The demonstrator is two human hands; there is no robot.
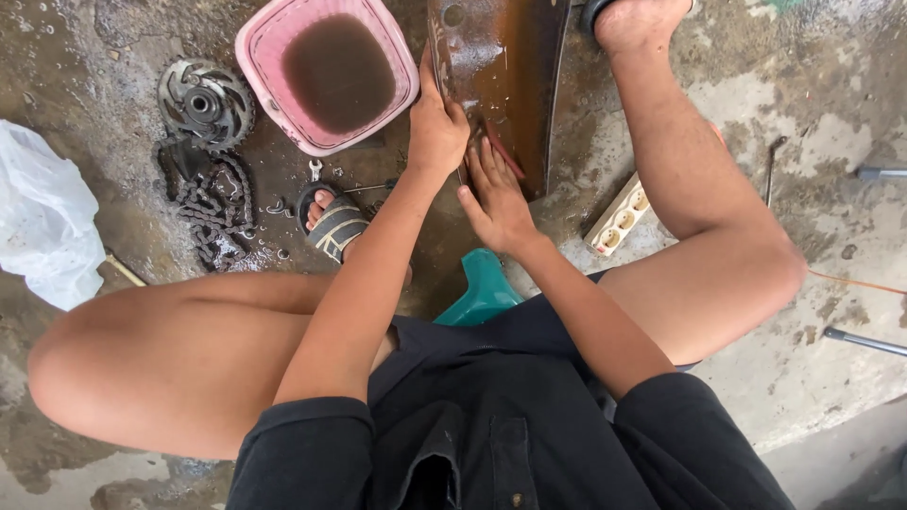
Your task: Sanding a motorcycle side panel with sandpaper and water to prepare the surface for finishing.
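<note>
A rusty, oily brown metal panel point(510, 66) lies on the wet concrete floor in front of me. My left hand point(435, 127) grips its left edge, thumb pointing up along the rim. Just below and to the right, my right hand point(496, 203) rests on the panel's lower part. Its fingers are stretched over a thin red tool point(507, 156), pressing it against the metal. I sit on a teal stool point(484, 288) with my legs spread to both sides.
A pink basin point(260, 42) of brown liquid stands left of the panel. A sprocket point(205, 102), a greasy chain point(213, 203) and a small wrench point(315, 170) lie by my sandalled foot point(333, 225). A white bag point(42, 217) lies far left, a power strip point(619, 217) and metal rods point(864, 342) right.
</note>
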